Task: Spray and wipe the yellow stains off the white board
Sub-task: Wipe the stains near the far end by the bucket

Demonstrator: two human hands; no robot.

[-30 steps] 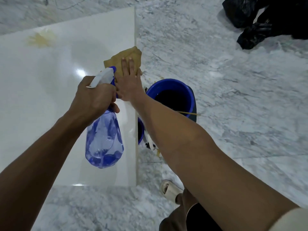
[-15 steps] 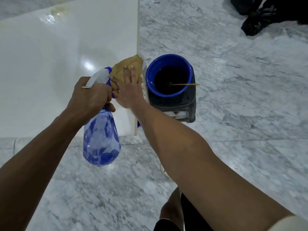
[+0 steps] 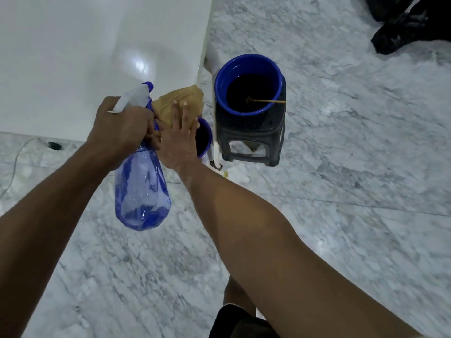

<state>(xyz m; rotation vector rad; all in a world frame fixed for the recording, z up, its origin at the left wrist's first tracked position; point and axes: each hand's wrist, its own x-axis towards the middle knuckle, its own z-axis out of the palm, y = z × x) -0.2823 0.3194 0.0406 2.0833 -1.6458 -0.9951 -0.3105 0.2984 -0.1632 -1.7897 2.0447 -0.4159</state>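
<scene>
The white board (image 3: 73, 57) fills the upper left and shows no yellow stain in this view. My left hand (image 3: 119, 128) grips a clear blue spray bottle (image 3: 142, 191) by its white trigger head, the bottle hanging over the floor in front of the board. My right hand (image 3: 179, 140) lies flat, fingers spread, on a tan cloth (image 3: 180, 98) at the board's near right corner. The two hands touch each other.
A blue bucket (image 3: 249, 69) of dark liquid with a thin stick in it sits on a dark plastic stool (image 3: 251, 140) right of the board. A smaller blue cup (image 3: 205, 137) stands beside my right hand. Black bags (image 3: 400, 28) lie top right. Grey marble floor (image 3: 341, 167) surrounds everything.
The view has tilted down and the board has slid up and left. The cloth under my right hand has travelled toward the board's near right corner. The far stain has left the frame.
</scene>
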